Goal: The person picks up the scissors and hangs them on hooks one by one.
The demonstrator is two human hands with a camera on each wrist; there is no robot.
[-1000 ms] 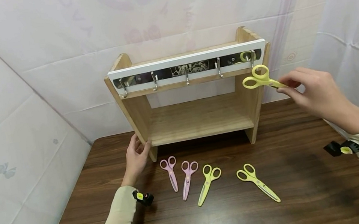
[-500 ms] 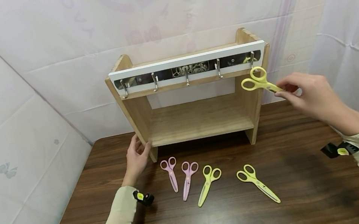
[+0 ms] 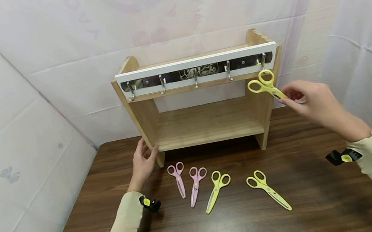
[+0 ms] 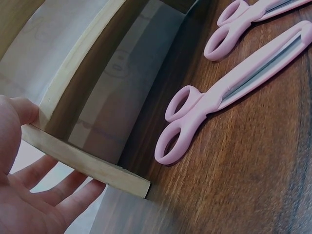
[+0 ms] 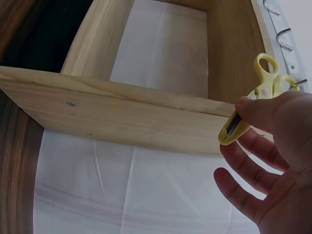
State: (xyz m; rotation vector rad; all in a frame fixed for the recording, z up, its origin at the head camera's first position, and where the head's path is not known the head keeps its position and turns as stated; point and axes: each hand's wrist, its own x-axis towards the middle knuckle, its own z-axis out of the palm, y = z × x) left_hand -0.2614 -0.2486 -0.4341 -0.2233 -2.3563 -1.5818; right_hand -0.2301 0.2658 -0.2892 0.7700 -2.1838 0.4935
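My right hand (image 3: 318, 104) pinches yellow scissors (image 3: 268, 86) by the blade end, thumb on one side and fingers on the other. Their handle loops point up and left, beside the rightmost metal hook (image 3: 264, 60). In the right wrist view one loop overlaps a hook's tip; whether it encircles the hook I cannot tell. Low on the left, my left hand (image 3: 143, 164) grips the side panel of a wooden shelf (image 3: 208, 123). In the left wrist view its thumb lies at the panel's inner edge and the fingers (image 4: 80, 195) against the outer side.
A white rail (image 3: 172, 65) with several hooks runs across the shelf's upper front. Before the shelf, two pink scissors (image 3: 179, 181) (image 3: 195, 189) and two yellow scissors (image 3: 215, 194) (image 3: 270, 191) lie on the dark wooden table (image 3: 243, 230). Pale curtains (image 3: 56, 39) hang behind.
My right hand has moved slightly left and down with the yellow scissors, whose loops have shifted a little left. The left hand keeps its hold on the shelf.
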